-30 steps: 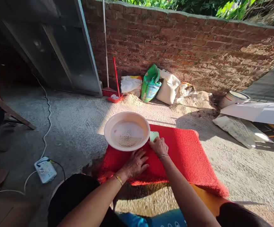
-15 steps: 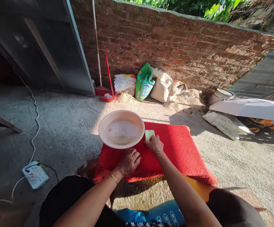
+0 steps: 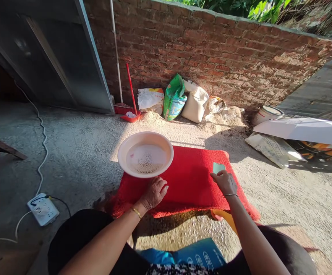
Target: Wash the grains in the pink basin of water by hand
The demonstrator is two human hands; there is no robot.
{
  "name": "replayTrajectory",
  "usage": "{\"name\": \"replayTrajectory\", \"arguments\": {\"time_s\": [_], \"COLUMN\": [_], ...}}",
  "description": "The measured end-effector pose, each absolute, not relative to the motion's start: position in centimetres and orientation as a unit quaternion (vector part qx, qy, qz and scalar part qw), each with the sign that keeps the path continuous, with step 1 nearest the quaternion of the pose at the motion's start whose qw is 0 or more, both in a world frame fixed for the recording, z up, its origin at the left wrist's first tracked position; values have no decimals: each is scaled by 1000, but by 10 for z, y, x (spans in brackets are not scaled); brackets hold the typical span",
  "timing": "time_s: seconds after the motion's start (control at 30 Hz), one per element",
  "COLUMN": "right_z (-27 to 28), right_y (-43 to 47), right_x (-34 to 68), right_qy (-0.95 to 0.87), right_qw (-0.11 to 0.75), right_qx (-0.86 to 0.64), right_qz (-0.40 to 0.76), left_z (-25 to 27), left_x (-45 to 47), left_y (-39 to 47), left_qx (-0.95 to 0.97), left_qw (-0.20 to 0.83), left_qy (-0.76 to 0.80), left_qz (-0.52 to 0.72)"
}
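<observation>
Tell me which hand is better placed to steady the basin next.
Probably the left hand: it is close to the near rim of the basin and appears to hold nothing. The right hand is farther off, holding a pale green slab.

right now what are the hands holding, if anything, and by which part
The right hand holds the pale green phone by its near end; the left hand seems empty.

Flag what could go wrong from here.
1. The left hand sits close to the near rim of the basin; a bump might shift it and disturb the small specks inside.
2. The right hand seems to grip only the near end of the flat green object, so it could slip onto the red cover.
</observation>
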State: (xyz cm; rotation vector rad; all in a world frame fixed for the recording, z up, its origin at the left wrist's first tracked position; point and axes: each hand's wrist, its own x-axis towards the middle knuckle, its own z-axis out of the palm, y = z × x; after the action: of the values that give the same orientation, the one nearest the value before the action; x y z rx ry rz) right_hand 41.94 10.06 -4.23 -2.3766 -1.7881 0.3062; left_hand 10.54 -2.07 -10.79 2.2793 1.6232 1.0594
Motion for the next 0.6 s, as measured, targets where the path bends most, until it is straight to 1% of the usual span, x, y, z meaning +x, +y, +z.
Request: {"name": "replayTrajectory", "arguments": {"time_s": [0.1,0.2,0.3,0.43,0.6], "right_z": [-48,-56,-61,-62,-57], "right_y": [68,42,36,57,92], "right_x": [350,289,268,310,420], "right_qy": [-667,-742,-781,-770,-660], "right_qw": [87,82,70,62,44], "right_qx": [-728,-648,-598,-620,-738], "right_qz": [132,151,164,140,131], "left_z": [-110,-111,-113,-116,-116], "left_x": [102,99,98,98,99], "left_y": [-20,-19,-17,-15,-14], "left_qx": [745,748,754,759,762], "left_qw": [81,74,56,41,38], "left_qy": [544,544,543,538,533], "left_qz": [376,372,365,364,365]}}
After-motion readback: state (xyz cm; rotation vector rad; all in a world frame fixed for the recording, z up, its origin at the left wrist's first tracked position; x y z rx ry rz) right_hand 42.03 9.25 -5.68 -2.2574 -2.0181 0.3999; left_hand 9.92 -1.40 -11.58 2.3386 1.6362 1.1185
